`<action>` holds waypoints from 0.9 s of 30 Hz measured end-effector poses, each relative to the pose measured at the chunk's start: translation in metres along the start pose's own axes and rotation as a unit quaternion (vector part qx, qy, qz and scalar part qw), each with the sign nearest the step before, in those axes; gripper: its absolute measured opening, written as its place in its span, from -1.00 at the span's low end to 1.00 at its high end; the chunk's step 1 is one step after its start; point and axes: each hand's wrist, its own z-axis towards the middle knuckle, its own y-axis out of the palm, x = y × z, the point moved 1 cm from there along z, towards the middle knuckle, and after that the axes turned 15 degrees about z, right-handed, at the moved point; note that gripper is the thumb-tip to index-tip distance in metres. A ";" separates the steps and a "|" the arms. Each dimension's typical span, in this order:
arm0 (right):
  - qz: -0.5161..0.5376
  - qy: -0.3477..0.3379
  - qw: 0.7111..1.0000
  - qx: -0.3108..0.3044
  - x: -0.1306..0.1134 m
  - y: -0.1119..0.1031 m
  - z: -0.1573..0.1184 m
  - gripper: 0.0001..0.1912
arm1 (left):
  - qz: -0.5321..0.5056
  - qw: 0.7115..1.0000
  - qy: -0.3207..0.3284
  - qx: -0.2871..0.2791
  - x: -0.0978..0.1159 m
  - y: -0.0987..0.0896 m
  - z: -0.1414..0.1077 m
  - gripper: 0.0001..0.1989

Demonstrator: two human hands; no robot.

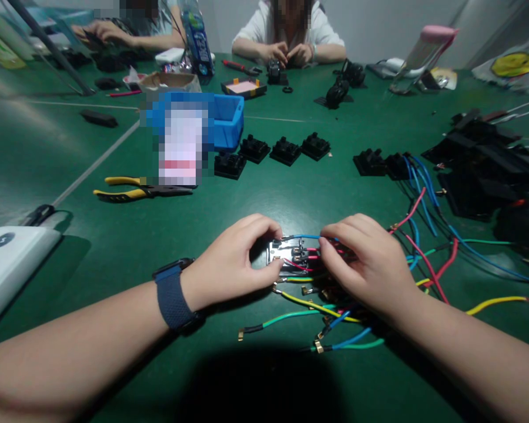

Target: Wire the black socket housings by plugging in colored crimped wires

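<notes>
- A small black electrical module (286,252) is between the person's two bare hands, on or just above a green bench (247,202); I cannot tell which.
- The left hand (275,247) is clamped on the module's left end, thumb at the near edge, fingertip at the far edge.
- The right hand (324,238) pinches a blue wire (306,237), thumb and forefinger together; its other fingertips are hidden. Red wires (312,257) run in beneath it.
- Nearer the person, a loose yellow wire (320,304) and green wire (286,315) trail.
- Working well here, I judge, means holding the housing level, gripping wires close to their ends, guiding them straight without forcing, and keeping loose ends from snagging.
- Farther off are similar black modules (285,151) and yellow-handled long-nose pliers (145,191).
</notes>
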 end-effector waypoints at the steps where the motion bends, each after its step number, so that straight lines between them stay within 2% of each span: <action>1: 0.000 0.003 1.000 -0.001 0.000 0.000 0.000 -0.84 | -0.001 1.000 0.001 -0.001 0.000 0.000 0.000 -0.80; 19: 0.014 0.034 0.999 -0.033 0.001 0.004 0.000 -0.85 | -0.018 1.000 0.008 -0.004 0.000 -0.001 0.000 -0.79; 27: 0.033 0.037 0.998 -0.045 0.000 0.005 -0.002 -0.84 | -0.040 0.998 -0.040 0.005 -0.002 0.000 0.000 -0.84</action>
